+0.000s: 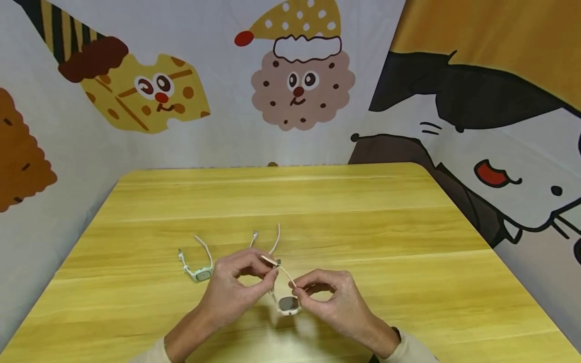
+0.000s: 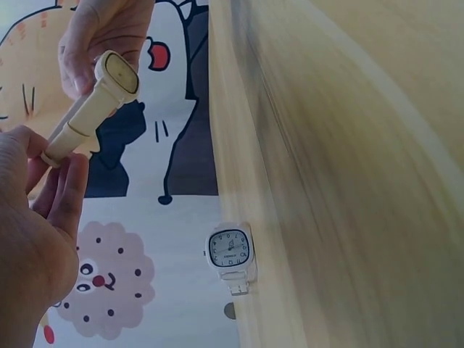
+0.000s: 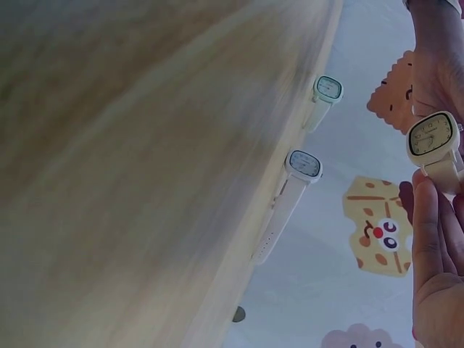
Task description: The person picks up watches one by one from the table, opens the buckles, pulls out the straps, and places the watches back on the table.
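Note:
A cream wristwatch (image 1: 288,304) hangs face-down-side toward me between both hands, over the front of the table. My left hand (image 1: 227,290) pinches its strap near the end, with a strap tip poking out past the fingertips. On the other side my right hand (image 1: 336,305) pinches the strap between thumb and fingers. In the left wrist view, the cream strap (image 2: 90,112) forms a band running from the square dial to the left fingers. The right wrist view shows the dial (image 3: 430,138) right above the fingers.
A pale green watch (image 1: 201,274) lies on the wooden table (image 1: 363,217) to the left, strap spread. Behind my left hand lies a white watch (image 2: 230,248), its straps pointing away. A cartoon-printed cloth (image 1: 218,146) hangs around the table's far edges.

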The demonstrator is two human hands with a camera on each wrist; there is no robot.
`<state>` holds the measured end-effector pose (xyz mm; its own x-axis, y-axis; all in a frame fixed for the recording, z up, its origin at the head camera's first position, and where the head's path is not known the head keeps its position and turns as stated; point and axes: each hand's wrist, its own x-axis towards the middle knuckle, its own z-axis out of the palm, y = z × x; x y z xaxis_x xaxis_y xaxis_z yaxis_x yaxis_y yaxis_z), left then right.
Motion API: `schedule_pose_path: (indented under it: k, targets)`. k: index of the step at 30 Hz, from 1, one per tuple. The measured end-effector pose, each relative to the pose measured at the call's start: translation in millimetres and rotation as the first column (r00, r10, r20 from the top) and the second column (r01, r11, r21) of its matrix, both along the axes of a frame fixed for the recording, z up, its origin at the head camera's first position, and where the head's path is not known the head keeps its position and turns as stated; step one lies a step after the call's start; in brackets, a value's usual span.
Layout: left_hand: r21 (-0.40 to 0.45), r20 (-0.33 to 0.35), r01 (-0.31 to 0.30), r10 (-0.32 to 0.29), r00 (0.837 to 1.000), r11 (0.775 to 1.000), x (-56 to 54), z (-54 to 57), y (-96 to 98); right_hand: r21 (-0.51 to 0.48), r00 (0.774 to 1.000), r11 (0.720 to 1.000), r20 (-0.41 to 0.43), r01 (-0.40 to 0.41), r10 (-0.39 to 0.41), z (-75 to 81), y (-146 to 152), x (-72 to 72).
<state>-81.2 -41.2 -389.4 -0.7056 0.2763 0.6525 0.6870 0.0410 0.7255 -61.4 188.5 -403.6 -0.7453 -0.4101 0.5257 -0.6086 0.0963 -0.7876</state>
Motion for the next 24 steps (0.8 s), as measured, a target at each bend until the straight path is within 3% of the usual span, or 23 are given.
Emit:
schedule_pose_path:
  k: [7, 18, 24]
  targets:
    - [-0.001, 0.014, -0.027, 0.027, 1.000, 1.000, -2.4, 1.5, -0.5, 0.001, 1.000, 1.000, 0.000, 0.002, -0.002, 1.0, 1.4, -0.8]
    - [-0.002, 0.096, -0.098, 0.098, 0.991, 0.995, 2.6, 6.0, -0.9, 0.002, 0.999, 1.000, 0.038, 0.018, -0.018, 3.8, -0.1, 2.0]
    - [0.027, 0.092, -0.108, 0.105, 0.990, 0.994, 3.2, 6.7, -2.8, -0.008, 0.999, 1.000, 0.023, 0.024, -0.024, 4.6, 2.0, -0.7]
